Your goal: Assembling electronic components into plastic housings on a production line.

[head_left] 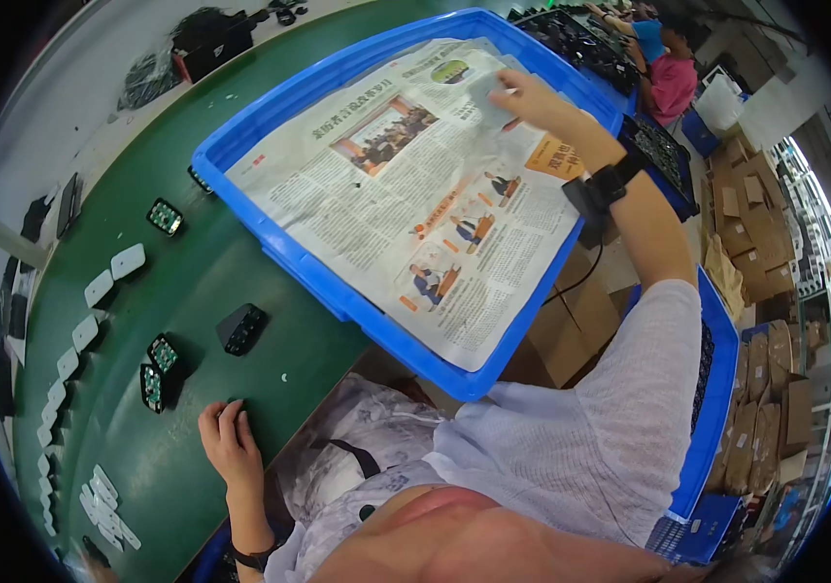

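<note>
My right hand [534,102] is over the far right part of a newspaper sheet [338,214], its fingers apart and nothing seen in them. The newspaper lines a large blue plastic tray [313,284], which sits partly on the green table and juts past its edge. My left hand [229,442] rests at the table's near edge with fingers curled; a small dark bit shows at the fingertips, too small to name. Beyond it lies a black angular casing [241,329]. Two open casings with green circuit boards [157,371] lie left of that.
White rounded covers [85,333] run in a line along the table [202,282]'s left side. White flat strips [108,508] are piled near the lower left. Another open casing [165,218] lies farther up. On the right are a blue crate [723,389], cardboard boxes [750,214] and a person in pink [673,87].
</note>
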`<action>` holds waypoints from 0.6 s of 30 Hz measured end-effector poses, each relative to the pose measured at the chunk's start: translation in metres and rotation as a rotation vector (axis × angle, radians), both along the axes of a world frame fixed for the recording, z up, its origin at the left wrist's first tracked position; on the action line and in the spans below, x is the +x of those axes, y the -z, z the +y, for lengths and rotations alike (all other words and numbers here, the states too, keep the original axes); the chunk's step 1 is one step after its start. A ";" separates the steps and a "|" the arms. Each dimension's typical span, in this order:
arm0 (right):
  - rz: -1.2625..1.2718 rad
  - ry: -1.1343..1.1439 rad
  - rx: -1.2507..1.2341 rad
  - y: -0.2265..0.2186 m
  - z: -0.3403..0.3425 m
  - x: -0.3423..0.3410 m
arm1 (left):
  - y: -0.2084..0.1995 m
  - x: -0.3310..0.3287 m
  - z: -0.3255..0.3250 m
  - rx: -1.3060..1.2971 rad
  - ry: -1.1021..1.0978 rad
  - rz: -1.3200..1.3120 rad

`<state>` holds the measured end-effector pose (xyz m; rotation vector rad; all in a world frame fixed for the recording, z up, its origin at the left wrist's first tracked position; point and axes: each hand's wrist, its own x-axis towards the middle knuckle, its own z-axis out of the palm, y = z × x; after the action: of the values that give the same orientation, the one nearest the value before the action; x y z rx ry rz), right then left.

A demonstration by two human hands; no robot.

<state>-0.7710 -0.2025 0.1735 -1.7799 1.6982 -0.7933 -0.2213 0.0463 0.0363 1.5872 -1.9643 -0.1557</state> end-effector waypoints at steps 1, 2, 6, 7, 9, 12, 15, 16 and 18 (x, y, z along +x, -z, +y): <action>0.001 0.019 -0.012 -0.002 0.011 0.002 | -0.001 -0.001 -0.001 -0.012 0.019 0.001; 0.128 -0.018 0.018 -0.004 0.021 0.003 | -0.002 -0.001 0.000 -0.036 0.022 -0.008; 0.345 0.046 0.234 -0.006 0.019 -0.011 | 0.001 -0.002 -0.001 -0.087 0.017 -0.050; 0.343 0.048 0.231 -0.006 0.020 -0.012 | 0.002 -0.001 -0.002 -0.090 0.019 -0.052; 0.331 0.066 0.315 -0.009 0.023 -0.015 | 0.003 -0.001 -0.004 -0.088 0.005 -0.057; 0.222 0.152 0.404 -0.005 0.019 -0.025 | 0.006 0.003 -0.003 -0.070 0.007 -0.051; 0.213 0.150 0.335 0.002 0.011 -0.046 | 0.007 0.007 -0.002 -0.051 0.012 -0.045; 0.215 0.152 0.334 0.003 0.007 -0.058 | 0.008 0.007 -0.002 -0.053 0.013 -0.043; 0.025 0.219 0.159 0.007 -0.003 -0.087 | 0.008 0.006 -0.002 -0.052 0.013 -0.041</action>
<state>-0.8583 -0.2055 0.1670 -1.5221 1.9386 -0.7066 -0.2150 0.0444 0.0282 1.5555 -1.9940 -0.0771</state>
